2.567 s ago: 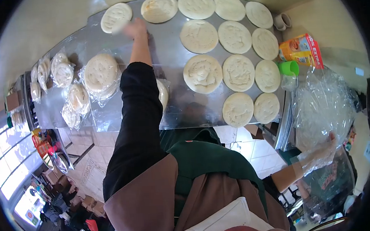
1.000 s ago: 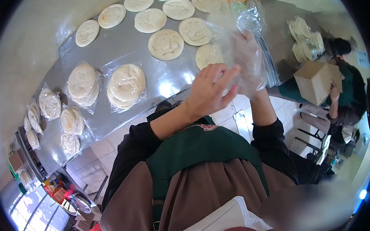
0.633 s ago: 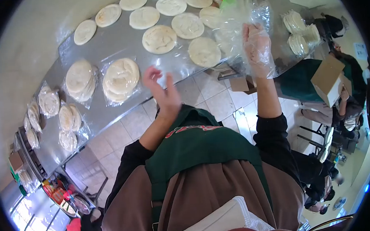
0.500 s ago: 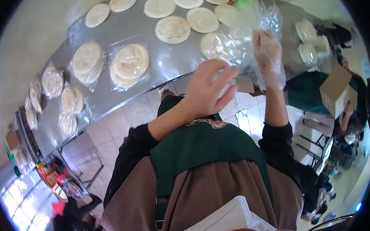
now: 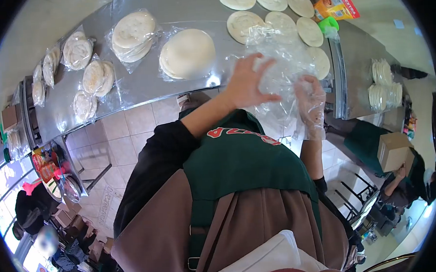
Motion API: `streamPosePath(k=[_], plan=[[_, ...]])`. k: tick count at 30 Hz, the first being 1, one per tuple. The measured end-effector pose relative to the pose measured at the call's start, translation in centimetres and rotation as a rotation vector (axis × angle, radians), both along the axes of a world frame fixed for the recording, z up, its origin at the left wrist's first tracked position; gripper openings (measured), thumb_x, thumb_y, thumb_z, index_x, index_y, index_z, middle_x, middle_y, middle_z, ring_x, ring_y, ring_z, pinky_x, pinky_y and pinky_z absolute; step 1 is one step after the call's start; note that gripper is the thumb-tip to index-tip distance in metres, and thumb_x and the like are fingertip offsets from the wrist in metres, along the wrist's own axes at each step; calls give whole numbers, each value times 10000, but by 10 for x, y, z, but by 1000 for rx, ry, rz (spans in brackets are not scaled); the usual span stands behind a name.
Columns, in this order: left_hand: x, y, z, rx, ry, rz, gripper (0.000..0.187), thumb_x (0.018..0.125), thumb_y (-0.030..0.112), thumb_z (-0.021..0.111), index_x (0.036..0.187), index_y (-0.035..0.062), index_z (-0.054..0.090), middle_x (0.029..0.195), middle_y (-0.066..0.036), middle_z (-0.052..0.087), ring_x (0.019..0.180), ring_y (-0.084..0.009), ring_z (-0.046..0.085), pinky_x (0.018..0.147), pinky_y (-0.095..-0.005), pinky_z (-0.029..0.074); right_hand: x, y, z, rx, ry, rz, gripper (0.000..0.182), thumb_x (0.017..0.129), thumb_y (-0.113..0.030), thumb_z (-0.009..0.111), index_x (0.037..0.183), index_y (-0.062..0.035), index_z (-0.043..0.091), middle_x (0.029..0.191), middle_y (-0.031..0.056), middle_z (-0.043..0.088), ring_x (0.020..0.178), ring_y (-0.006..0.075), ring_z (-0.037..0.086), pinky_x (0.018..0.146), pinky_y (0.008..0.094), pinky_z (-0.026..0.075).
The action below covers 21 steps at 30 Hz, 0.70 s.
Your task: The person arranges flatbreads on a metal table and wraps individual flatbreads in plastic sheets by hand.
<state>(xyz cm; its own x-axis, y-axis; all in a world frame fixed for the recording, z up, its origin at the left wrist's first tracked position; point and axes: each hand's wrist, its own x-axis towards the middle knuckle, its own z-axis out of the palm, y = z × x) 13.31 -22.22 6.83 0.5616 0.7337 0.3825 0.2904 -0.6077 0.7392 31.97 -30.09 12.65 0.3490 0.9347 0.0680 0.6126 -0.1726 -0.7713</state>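
Note:
My left hand (image 5: pixel 248 82) is bare and hovers over the table's front edge, its fingers spread and curved. Just right of it hangs a clear plastic bag (image 5: pixel 278 86), thin and crumpled, which the left fingers do not visibly grip. My right hand (image 5: pixel 310 101) wears a loose clear plastic glove and pinches the bag's right side. Behind the bag, round flatbreads (image 5: pixel 246 26) lie in rows on the metal table (image 5: pixel 192 16). A bagged stack of flatbreads (image 5: pixel 188 54) rests left of my left hand.
More bagged flatbreads (image 5: pixel 134 36) stand along the table's left side. An orange pouch (image 5: pixel 335 5) and a green cup (image 5: pixel 328 26) sit at the back right. On another table to the right are wrapped stacks (image 5: pixel 384 85). A person there holds a cardboard box (image 5: pixel 395 151).
My view has shifted, so the table's things appear moved. My right hand has come lower, nearer my body, with the bag. My left hand's fingers are now spread wider beside it.

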Motion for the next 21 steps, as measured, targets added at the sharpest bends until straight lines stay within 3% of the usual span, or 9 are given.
streamPosePath(k=[3,5,7,9,10,13,15,18,21], plan=[[-56,53,-55,-95,56,435,797,682,480,726,1231,-6,412,1214,-222,429,1106,-404,425,922,-489,355,-10,15,19,144,-4,-120,370,779,72,529,1130,-28,588,1085,79,595,873,114,552,776,251,435],[-97,80,-94,18,438,861,738,717,513,682,1166,-29,461,1212,-230,426,1104,-404,431,907,-476,373,2,20,23,126,33,-137,432,784,87,500,1185,-58,571,1072,70,604,854,103,547,756,242,432],[-131,94,-99,-110,562,892,648,730,478,676,1108,-20,506,1157,-224,454,1100,-370,440,887,-450,399,10,23,32,106,63,-158,496,789,102,471,1239,-88,555,1058,61,612,834,93,542,735,234,429],[-145,105,-101,-204,639,809,673,725,476,681,1134,-20,482,1155,-219,451,1092,-370,444,882,-446,404,12,26,46,25,-367,-124,470,756,92,472,1172,-67,622,790,50,600,614,108,442,615,261,424],[-148,108,-102,-299,714,726,700,721,474,686,1161,-20,458,1153,-214,448,1085,-370,447,878,-441,410,15,28,45,24,-368,-127,470,756,92,472,1172,-67,622,790,50,600,614,108,442,615,261,424],[-153,114,-100,-350,692,647,714,700,432,720,1173,-19,430,1159,-213,449,1085,-366,453,898,-437,409,11,35,34,201,-772,12,427,726,95,468,1054,-73,683,757,105,600,568,151,460,658,272,451],[-158,113,-99,-354,606,618,705,684,388,744,1165,-23,433,1152,-213,455,1079,-369,457,910,-436,405,1,39,22,199,-1065,-48,442,774,68,485,1084,-189,668,571,80,460,533,225,456,814,360,504],[-159,112,-100,-343,454,625,700,656,307,782,1158,-34,432,1155,-222,461,1084,-379,461,919,-434,407,-3,44,-9,254,-923,-41,394,782,58,488,1062,-153,668,537,81,370,511,247,417,888,396,487],[-160,113,-105,-389,354,665,717,640,257,797,1166,-49,418,1150,-241,477,1084,-382,478,893,-422,431,-19,47,-15,209,-955,-34,345,772,43,513,1050,-96,663,686,140,559,710,324,555,930,426,455]])
